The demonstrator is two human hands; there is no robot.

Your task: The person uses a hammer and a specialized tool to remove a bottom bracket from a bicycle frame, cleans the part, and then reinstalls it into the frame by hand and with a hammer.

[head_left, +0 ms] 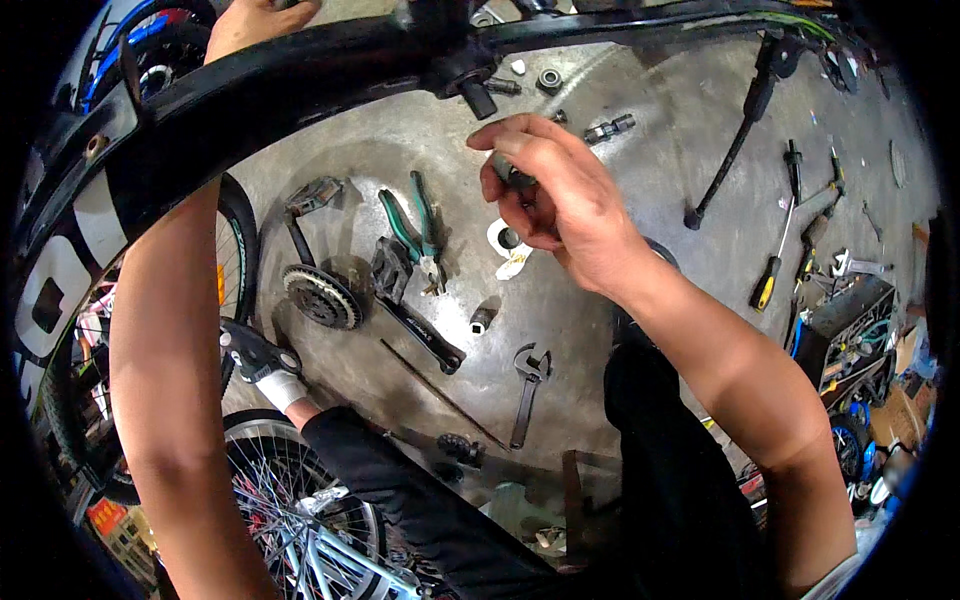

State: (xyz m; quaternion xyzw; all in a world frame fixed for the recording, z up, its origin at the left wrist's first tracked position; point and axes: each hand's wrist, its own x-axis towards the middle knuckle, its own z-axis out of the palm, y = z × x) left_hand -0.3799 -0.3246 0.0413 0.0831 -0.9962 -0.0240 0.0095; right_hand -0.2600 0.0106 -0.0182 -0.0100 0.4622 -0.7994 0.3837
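A black bicycle frame point(300, 75) spans the upper view. My left hand point(252, 25) is at the top edge with fingers curled on the frame, fingertips partly out of view. My right hand point(540, 180) is closed on a small dark metal part point(510, 172), mostly hidden by its fingers, just below the frame's bottom bracket point(470, 80). Beneath, on the concrete floor, lie green-handled pliers point(410, 225), a crankset point(322, 298), a second crank arm point(425, 335), a white paper with a ring point(510, 255), a socket point(480, 318) and an adjustable wrench point(525, 400).
A kickstand point(730, 150) hangs from the frame at right. Screwdrivers point(768, 285), a spanner point(860, 265) and a toolbox point(835, 330) lie on the right. Small bearing parts point(610, 128) lie farther forward. Bicycle wheels point(290, 520) are at lower left, beside my shod foot point(255, 355).
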